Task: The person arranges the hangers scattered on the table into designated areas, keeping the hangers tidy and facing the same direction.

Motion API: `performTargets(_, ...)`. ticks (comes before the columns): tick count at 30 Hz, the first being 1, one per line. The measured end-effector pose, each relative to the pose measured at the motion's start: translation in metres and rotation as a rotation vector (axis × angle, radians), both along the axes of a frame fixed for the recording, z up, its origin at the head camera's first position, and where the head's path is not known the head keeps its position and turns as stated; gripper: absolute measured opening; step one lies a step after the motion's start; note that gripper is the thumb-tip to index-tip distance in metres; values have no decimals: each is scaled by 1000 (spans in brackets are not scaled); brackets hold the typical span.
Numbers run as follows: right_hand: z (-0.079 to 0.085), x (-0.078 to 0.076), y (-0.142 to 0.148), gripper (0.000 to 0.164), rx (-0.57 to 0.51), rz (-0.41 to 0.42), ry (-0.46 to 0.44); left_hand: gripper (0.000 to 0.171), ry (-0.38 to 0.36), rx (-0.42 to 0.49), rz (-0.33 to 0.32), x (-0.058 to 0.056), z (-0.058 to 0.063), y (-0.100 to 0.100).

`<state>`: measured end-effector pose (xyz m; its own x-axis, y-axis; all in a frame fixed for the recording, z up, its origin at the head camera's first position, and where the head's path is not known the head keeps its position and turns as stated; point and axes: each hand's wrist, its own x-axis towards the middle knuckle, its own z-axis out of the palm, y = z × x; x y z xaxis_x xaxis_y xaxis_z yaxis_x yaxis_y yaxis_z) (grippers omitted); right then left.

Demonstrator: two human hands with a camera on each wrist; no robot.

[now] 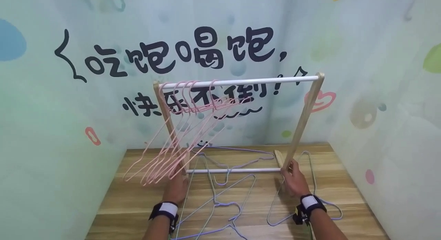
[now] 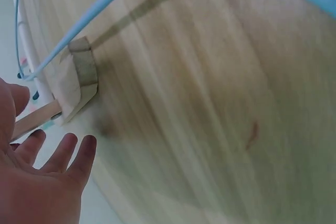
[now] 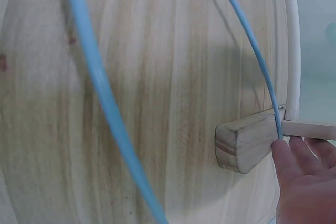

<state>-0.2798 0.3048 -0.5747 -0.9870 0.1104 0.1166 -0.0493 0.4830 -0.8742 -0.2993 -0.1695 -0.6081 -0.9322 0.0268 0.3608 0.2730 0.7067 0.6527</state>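
Observation:
A small clothes rack [image 1: 237, 82] with wooden side posts and white bars stands on the table. Several pink hangers [image 1: 168, 154] hang from the left part of its top bar. Low on the left post, my left hand [image 1: 176, 188] has the wood between thumb and fingers; pink hangers partly cover it in the head view. My right hand [image 1: 295, 179] holds the foot of the right post, its fingertips close by a wooden foot [image 3: 247, 140]. Beside these fingertips runs the wire of a blue hanger [image 3: 257, 51].
Several blue and purple hangers lie spread over the wooden table [image 1: 330, 174], among them a light purple hanger [image 1: 237, 150] behind the lower bar and a blue hanger [image 1: 213, 198] in front of it. Printed walls [image 1: 220, 12] enclose the table's back and sides.

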Motion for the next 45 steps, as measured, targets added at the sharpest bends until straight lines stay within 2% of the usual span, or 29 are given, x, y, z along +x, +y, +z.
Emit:
performTargets(3, -1, 1, -2, 60, -5, 0, -2, 51, 109, -38, -7, -11, -26, -6)
performTargets(5, -1, 2, -3, 59, -10, -2, -3, 58, 150, -52, -5, -16, -41, -10)
performTargets(8, 0, 3, -3, 58, -12, -6, -5, 69, 127, -32, -10, -9, -34, -8)
performTargets(14, 3, 4, -2, 60, -18, 5, -6, 70, 7, -32, 16, 14, 8, 5)
performTargets(15, 3, 4, -2, 61, -19, 6, -5, 69, -7, -38, 23, 15, 10, 7)
performTargets(18, 2, 4, 0, 61, -17, 10, -5, 71, 3, -42, 25, 6, -8, 3)
performTargets(22, 0, 3, 1, 62, -24, 8, -6, 70, 63, -51, -1, -16, -52, -9)
performTargets(26, -1, 2, -1, 64, -43, 2, -4, 60, 98, -74, -10, -20, -64, -13)
performTargets(28, -1, 3, -3, 65, -59, -15, 11, 61, 105, -62, -13, -15, -59, -12)
performTargets(31, -2, 4, -6, 58, -48, -94, 58, 62, 91, 1, -36, 0, -38, -7)
performTargets(34, -2, 5, -11, 38, 6, -198, 122, 58, 49, 52, -53, 13, -17, -1)
performTargets(36, -1, 5, -16, 25, 51, -238, 168, 57, 31, 59, -55, 18, -9, 2)
performTargets(40, 3, 3, -30, 16, 119, -210, 239, 57, 30, 57, -50, 19, -8, 4)
performTargets(45, 4, -4, -50, 24, 151, -113, 239, 60, 35, 86, -45, 19, -18, 6)
